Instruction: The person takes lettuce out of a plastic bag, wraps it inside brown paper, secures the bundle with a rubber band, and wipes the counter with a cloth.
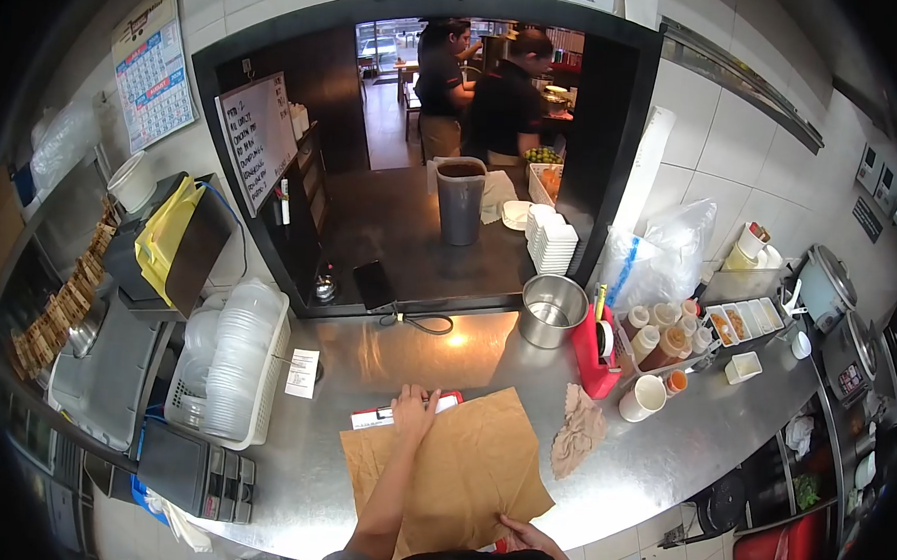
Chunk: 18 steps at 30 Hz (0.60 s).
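A large sheet of brown paper [471, 461] lies on the steel counter in front of me, creased and uneven at its edges. Under its top edge shows a red-edged board with white paper [370, 418]. My left hand [415, 411] rests with spread fingers on the upper edge of the brown paper and the board. Near the lower right edge of the brown paper, my right hand [525, 540] pinches the paper's edge. Something small and red shows beside the right hand, too small to make out.
Left: a basket of plastic lids [240, 361] and a paper slip [302, 374]. Right: a crumpled cloth [578, 430], red tape dispenser [595, 354], metal pot [553, 311], white cup [643, 399] and sauce bottles [669, 340]. Two people [497, 97] stand beyond the pass-through window.
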### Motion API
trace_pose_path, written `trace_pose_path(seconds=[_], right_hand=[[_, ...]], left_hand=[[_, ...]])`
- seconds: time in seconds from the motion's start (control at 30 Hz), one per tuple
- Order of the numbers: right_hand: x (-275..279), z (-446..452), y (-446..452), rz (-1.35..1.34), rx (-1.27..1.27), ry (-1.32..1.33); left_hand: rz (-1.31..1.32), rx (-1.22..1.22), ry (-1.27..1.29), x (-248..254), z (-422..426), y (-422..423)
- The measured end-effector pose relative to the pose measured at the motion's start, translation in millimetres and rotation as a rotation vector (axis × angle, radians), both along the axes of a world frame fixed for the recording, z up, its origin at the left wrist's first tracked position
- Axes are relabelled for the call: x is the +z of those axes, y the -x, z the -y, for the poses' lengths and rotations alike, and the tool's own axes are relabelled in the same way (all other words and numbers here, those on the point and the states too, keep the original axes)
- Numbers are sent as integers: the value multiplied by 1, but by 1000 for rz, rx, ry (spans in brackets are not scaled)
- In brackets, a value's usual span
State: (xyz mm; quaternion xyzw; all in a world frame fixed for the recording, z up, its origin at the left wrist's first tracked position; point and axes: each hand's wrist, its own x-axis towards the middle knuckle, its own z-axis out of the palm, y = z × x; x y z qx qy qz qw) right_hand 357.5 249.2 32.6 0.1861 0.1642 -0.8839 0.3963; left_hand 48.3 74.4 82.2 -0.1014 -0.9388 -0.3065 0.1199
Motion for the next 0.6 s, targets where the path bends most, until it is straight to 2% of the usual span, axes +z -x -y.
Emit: trace_pose_path(seconds=[0.07,0.17,0.37,0.47,0.6], right_hand=[[0,3,-1,-24,-37,-121],[-7,-2,-2,39,53,-31],[19,-2,4,-3,114,-36],[-10,-6,0,87,117,136],[17,-6,7,1,14,595]], left_hand=[[41,-8,-12,0,0,1],[107,17,-50,7,0,-1],[108,-126,37,11,7,-5],[182,-169,124,15,9,-4],[251,-214,240,23,10,4]])
